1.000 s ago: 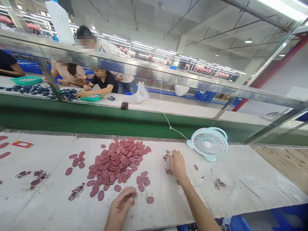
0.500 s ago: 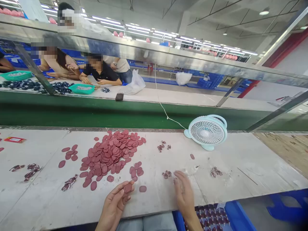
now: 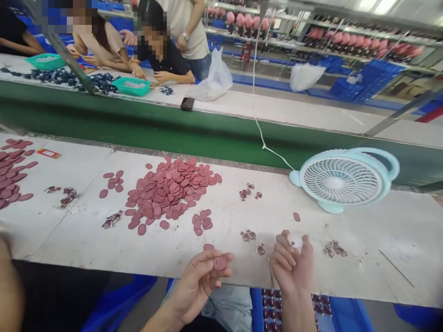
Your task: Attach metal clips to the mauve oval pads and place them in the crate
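My left hand (image 3: pixel 202 281) pinches a dark pink oval piece (image 3: pixel 220 263) near the table's front edge. To its right, my right hand (image 3: pixel 292 263) is raised palm up with fingers curled and thumb apart; a small whitish thing shows between the fingertips, too blurred to name. A big heap of pink ovals (image 3: pixel 169 184) lies left of centre, with a smaller group (image 3: pixel 202 221) beside it. Small dark shiny pieces (image 3: pixel 248 235) lie just left of my right hand, and another cluster (image 3: pixel 335 249) is to its right.
A light blue fan (image 3: pixel 334 183) stands at the table's back right, its white cord running upward. Below the front edge is a blue tray (image 3: pixel 349 316) with rows of dark pieces. Another person's arm (image 3: pixel 10 281) shows at far left. People sit across the green divider (image 3: pixel 138 115).
The view has tilted down and shifted left. My right hand has lifted off the table and turned palm up. The oval is still in my left hand.
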Available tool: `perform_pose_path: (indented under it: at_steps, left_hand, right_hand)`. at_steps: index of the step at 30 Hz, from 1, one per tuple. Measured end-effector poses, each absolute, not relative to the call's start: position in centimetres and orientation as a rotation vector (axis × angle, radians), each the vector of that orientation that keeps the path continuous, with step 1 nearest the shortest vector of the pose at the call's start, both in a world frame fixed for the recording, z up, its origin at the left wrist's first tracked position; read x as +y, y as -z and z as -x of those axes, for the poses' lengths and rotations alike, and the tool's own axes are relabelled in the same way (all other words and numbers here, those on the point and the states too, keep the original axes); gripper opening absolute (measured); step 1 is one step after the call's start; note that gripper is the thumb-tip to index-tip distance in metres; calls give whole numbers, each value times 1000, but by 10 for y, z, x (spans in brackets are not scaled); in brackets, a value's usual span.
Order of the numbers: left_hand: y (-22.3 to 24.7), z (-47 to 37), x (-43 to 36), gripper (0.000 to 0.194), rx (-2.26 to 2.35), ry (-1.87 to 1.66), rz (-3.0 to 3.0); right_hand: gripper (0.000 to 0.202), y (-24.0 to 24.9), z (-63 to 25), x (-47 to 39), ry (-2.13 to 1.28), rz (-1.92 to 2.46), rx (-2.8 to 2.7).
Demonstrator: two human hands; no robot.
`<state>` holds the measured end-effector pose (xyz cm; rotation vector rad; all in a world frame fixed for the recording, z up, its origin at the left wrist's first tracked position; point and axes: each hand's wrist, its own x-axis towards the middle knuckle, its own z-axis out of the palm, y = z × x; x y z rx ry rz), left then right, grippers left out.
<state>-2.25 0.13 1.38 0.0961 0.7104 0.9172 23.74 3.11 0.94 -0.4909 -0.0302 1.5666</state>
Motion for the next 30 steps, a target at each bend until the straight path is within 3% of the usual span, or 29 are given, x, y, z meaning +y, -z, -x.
perform_pose_path:
  at_steps: [5, 10, 17, 30]
  left_hand:
    - [-14, 9, 1, 19, 688, -897, -133]
    - [-21, 2, -1, 18, 700, -855, -158]
    - [-26, 4, 0, 21, 726, -841, -180]
    - [-25, 7, 0, 22, 720, -847, -145]
  right_hand:
    - [38, -32, -186, -11, -1397, 978, -353]
    - [26, -37, -142, -26, -921, 1184, -794]
    - [19, -48, -118, -15, -540, 1335, -851]
    - [21, -50, -114, -16, -458, 1384, -906]
